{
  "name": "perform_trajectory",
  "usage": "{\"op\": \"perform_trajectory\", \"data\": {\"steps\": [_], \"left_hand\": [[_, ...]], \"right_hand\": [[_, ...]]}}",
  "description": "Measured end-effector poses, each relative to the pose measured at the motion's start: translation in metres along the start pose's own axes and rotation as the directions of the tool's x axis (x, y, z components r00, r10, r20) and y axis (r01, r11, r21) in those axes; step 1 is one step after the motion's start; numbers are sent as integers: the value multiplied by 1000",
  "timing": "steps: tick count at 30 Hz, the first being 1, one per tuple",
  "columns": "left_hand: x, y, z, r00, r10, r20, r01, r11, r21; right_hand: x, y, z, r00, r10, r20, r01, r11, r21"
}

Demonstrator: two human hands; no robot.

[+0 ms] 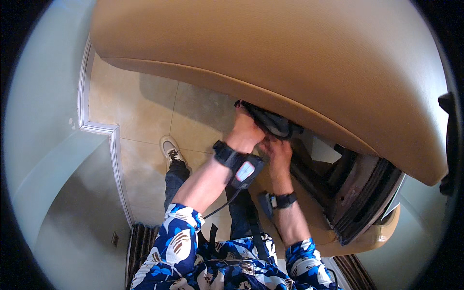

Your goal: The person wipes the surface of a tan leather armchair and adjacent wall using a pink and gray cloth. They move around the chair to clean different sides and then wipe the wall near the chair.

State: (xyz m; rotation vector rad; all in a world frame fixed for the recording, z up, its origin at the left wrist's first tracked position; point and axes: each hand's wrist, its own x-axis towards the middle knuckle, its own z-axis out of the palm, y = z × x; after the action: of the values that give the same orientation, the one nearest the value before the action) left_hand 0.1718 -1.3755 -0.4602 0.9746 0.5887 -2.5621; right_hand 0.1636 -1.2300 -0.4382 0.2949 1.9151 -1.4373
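My left hand [248,128] grips the edge of a black fabric piece [275,123], which looks like a small pouch or bag. The fabric sits just under the rounded front edge of a large tan leather-look cushion [261,40]. Close below it, my right hand [278,154] has curled fingers that meet the left hand and the fabric's lower edge. Whether those fingers hold anything is hidden. Black straps fasten a small device to each wrist.
At right, a dark brown frame-like part [351,195] rests on a tan padded seat [377,232]. A pale wall with white skirting [116,163] juts out at left. Beige floor tiles [145,108] lie below, where my shoe [170,146] stands. A dark striped curtain [141,243] hangs at lower left.
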Motion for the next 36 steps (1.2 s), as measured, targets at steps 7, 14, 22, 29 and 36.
{"op": "perform_trajectory", "data": {"steps": [7, 14, 22, 29, 36], "left_hand": [[-28, 119, 12, 920, 380, -98, -345, 903, 256], [5, 180, -9, 701, 708, -86, -598, 649, 471], [-4, 48, -33, 915, 398, -64, -248, 680, 690], [-33, -87, 21, 969, -209, 136, -79, 259, 963], [25, -28, -71, 599, 78, 797, -707, -415, 572]], "right_hand": [[33, -21, 115, 950, 35, 310, -128, 949, 287], [92, 38, 227, 836, -110, 538, -136, 908, 397], [82, 30, 76, 913, 170, 370, -347, 801, 488], [-2, -32, -68, 989, -149, -13, 124, 768, 628], [54, -6, -2, 994, -65, -87, 95, 911, 402]]}}
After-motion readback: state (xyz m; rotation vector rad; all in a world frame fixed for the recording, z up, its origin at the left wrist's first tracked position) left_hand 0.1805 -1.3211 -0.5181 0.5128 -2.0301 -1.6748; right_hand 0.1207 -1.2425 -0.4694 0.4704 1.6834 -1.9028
